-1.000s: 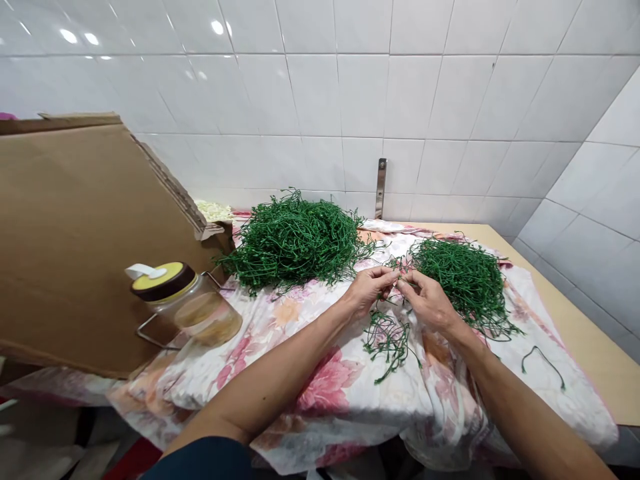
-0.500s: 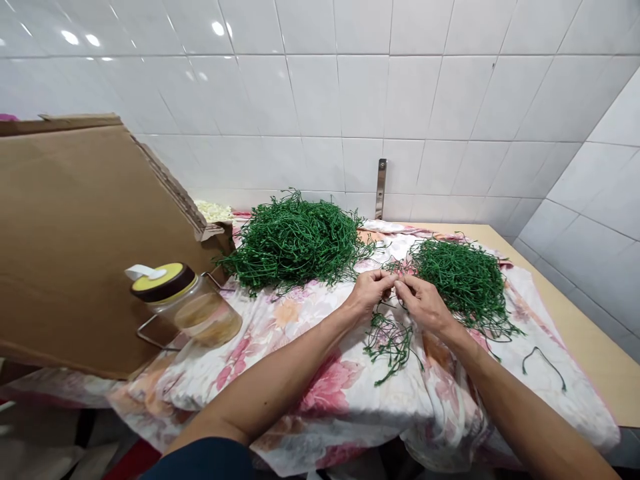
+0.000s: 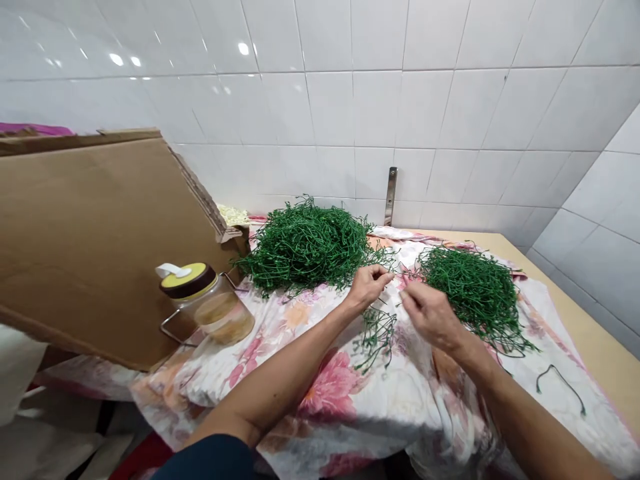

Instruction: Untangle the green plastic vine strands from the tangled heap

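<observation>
- From my remote seat, the small bunch of green stems is blurred just below the hands, toward the surface's near edge; I can't tell whether it hangs or lies.
- My left hand has thumb and forefinger pinched together above it. Whether a stem sits between them, I can't make out. A slack pinch could scatter stems.
- My right hand sits just apart, fingers curled and thumb against forefinger; its contents are too blurred to tell. A hard tug could snap a thin stem.
- The right pile lies beside that hand, toward the far right corner. Its stray stems could tangle with whatever is pinched.
- The large pile rests near the back edge, left of centre.
- One loose stem lies near the right edge; a sweeping forearm could push it off.
- The floral cloth hangs over the near edge. Snagging it could drag both piles and the lidded jar, beside the cardboard box at left.
</observation>
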The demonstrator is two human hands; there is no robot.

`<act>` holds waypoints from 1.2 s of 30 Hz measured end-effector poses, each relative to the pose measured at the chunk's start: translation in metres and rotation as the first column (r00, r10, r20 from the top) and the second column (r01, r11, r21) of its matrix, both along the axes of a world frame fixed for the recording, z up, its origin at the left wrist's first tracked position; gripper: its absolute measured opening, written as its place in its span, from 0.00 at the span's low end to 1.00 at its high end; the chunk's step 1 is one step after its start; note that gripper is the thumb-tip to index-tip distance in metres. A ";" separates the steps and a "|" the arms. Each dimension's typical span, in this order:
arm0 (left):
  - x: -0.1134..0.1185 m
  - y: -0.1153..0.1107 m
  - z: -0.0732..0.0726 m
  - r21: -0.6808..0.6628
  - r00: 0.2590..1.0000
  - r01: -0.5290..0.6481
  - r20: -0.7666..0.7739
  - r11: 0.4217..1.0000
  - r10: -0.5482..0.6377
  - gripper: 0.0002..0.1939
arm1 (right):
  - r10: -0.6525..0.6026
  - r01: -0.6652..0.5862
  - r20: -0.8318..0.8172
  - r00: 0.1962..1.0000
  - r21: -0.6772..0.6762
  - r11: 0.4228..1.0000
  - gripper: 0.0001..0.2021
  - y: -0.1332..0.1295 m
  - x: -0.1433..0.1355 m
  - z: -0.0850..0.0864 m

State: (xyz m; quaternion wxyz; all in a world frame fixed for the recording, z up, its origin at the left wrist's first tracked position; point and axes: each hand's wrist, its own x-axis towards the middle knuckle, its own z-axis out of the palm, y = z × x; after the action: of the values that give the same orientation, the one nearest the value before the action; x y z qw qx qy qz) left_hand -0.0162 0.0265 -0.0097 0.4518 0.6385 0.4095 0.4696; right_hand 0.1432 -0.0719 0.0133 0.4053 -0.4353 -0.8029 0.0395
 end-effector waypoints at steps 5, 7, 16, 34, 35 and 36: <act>-0.005 0.002 0.005 -0.127 0.967 0.217 0.162 0.968 -0.196 0.23 | -0.231 0.244 -0.141 0.963 0.084 0.966 0.10 0.010 0.037 0.011; -0.005 -0.002 0.009 -0.151 0.946 0.278 0.213 0.949 -0.243 0.24 | -0.308 0.321 -0.123 0.943 0.102 0.941 0.11 0.012 0.049 0.010; -0.002 -0.015 0.017 -0.197 0.876 0.444 0.300 0.874 -0.378 0.23 | -0.632 0.622 0.008 0.775 0.169 0.764 0.18 0.019 0.088 0.005; 0.004 -0.023 0.017 -0.227 0.895 0.420 0.265 0.879 -0.359 0.19 | -0.696 0.698 -0.075 0.714 -0.009 0.716 0.13 0.027 0.091 0.012; 0.004 -0.023 0.017 -0.227 0.895 0.420 0.262 0.879 -0.360 0.18 | -0.691 0.694 -0.086 0.718 0.008 0.720 0.13 0.028 0.091 0.014; 0.004 -0.024 0.018 -0.226 0.895 0.420 0.261 0.879 -0.361 0.19 | -0.683 0.689 -0.105 0.723 0.035 0.724 0.13 0.029 0.090 0.015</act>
State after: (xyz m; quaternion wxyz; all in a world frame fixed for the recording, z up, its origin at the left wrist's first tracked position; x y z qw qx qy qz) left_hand -0.0123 0.0025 0.0081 0.6630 0.5854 0.2828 0.3712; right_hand 0.2333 -0.0430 0.0287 0.4403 -0.6843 -0.5681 -0.1235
